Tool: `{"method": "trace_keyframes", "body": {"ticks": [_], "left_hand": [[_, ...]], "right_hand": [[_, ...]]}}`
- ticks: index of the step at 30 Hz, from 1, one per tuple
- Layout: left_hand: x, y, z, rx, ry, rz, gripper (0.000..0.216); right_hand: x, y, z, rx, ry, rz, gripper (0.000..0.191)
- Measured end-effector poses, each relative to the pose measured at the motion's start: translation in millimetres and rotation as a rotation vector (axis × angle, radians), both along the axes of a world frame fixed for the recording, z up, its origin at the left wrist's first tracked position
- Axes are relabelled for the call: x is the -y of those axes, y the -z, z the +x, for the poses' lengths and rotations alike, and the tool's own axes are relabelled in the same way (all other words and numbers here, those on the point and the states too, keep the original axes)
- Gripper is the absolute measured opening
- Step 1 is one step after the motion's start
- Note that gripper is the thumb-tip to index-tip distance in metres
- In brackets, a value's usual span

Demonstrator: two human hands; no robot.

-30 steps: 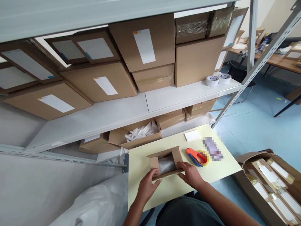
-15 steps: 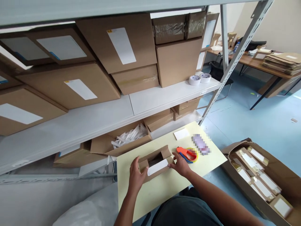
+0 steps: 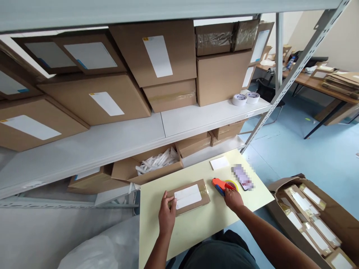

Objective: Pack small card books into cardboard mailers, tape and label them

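Cardboard box lies under left hand as right hand grips orange tape dispenser

Brown cardboard makes up the small box (image 3: 190,208), which lies flat on the pale yellow tabletop (image 3: 202,228), left of its middle, its top panels down. A white label (image 3: 187,195) covers much of the top, and shiny clear tape (image 3: 205,188) shows at the right end.

The left hand (image 3: 167,215) is at the box's left end, thumb near the label's corner and fingers bent, with a gap between them. Whether it pinches the cardboard or merely rests there, I cannot tell.

The right hand (image 3: 234,200) is to the right of the box and apart from it, fingers curled round the orange tape dispenser (image 3: 221,184), which has blue along one side. A yellow ring (image 3: 236,184) shows just behind that hand. Whether the dispenser is raised or touching the tabletop is unclear.

Beyond the dispenser lie a white card (image 3: 219,163) and, near the right edge, a pale purple item (image 3: 242,177) blurred by pixelation. Past the tabletop's far edge, an open carton (image 3: 157,172) holds white strips (image 3: 161,160). Two white tape rolls (image 3: 239,99) sit side by side on the grey shelf (image 3: 196,116) above. At right, a big carton (image 3: 288,220) contains several labelled boxes.
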State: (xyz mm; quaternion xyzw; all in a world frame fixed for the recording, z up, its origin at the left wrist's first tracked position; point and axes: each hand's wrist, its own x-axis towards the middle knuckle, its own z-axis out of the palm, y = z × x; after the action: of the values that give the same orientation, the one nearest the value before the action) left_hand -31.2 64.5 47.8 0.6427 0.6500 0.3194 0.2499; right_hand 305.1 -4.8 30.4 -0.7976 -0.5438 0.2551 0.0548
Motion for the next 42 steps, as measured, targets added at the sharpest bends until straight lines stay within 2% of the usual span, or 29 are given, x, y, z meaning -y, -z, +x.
{"method": "trace_keyframes", "body": {"ticks": [2, 4, 6, 8, 10, 12, 14, 17, 20, 23, 25, 28, 31, 37, 42], "left_hand": [[-0.4, -0.2, 0.1, 0.027, -0.012, -0.040, 0.033], [1.6, -2.3, 2.9, 0.059, -0.028, -0.069, 0.031], [4.7, -5.4, 8.2, 0.092, -0.049, -0.093, 0.029], [7.8, -8.4, 14.1, 0.128, -0.072, -0.103, 0.025], [11.1, -10.4, 18.6, 0.163, -0.079, -0.098, 0.022], [15.3, -11.4, 20.8, 0.189, -0.058, -0.090, 0.020], [20.4, -12.2, 21.6, 0.210, -0.035, -0.084, 0.019], [28.8, -15.8, 20.8, 0.248, -0.032, -0.089, 0.018], [37.5, -25.5, 18.0, 0.281, -0.049, -0.055, 0.020], [45.9, -40.6, 17.0, 0.349, -0.076, 0.027, 0.029], [48.4, -50.5, 19.4, 0.514, -0.088, -0.076, 0.038], [43.9, -60.7, 26.9, 0.870, -0.068, -0.390, 0.053], [33.2, -63.9, 33.4, 1.040, -0.017, -0.475, 0.046], [28.3, -53.4, 29.3, 0.898, -0.196, -0.422, 0.037], [32.6, -36.0, 9.2, 0.784, -0.394, -0.346, 0.038]], "right_hand": [[-3.9, -13.7, 1.9, -0.001, 0.006, 0.042, 0.037], [-8.0, -37.9, 6.6, -0.038, -0.001, 0.107, 0.033], [-14.8, -71.0, 12.3, -0.185, -0.032, 0.220, 0.026], [-25.8, -107.0, 14.7, -0.439, -0.108, 0.331, 0.021], [-39.4, -137.0, 9.6, -0.661, -0.226, 0.324, 0.026], [-52.3, -153.9, -3.3, -0.796, -0.337, 0.203, 0.033], [-61.9, -156.0, -19.8, -0.835, -0.419, 0.042, 0.037], [-70.0, -143.1, -39.8, -0.760, -0.502, -0.125, 0.037], [-74.3, -132.0, -47.0, -0.691, -0.535, -0.149, 0.035], [-77.5, -131.0, -47.0, -0.648, -0.562, -0.165, 0.034], [-78.5, -133.2, -47.5, -0.635, -0.578, -0.182, 0.033], [-78.6, -137.3, -51.8, -0.610, -0.592, -0.190, 0.030], [-78.8, -144.0, -60.4, -0.544, -0.611, -0.205, 0.022], [-82.1, -161.9, -79.8, -0.360, -0.681, -0.220, 0.019], [-85.3, -164.9, -84.6, -0.223, -0.719, -0.199, 0.018]]}}
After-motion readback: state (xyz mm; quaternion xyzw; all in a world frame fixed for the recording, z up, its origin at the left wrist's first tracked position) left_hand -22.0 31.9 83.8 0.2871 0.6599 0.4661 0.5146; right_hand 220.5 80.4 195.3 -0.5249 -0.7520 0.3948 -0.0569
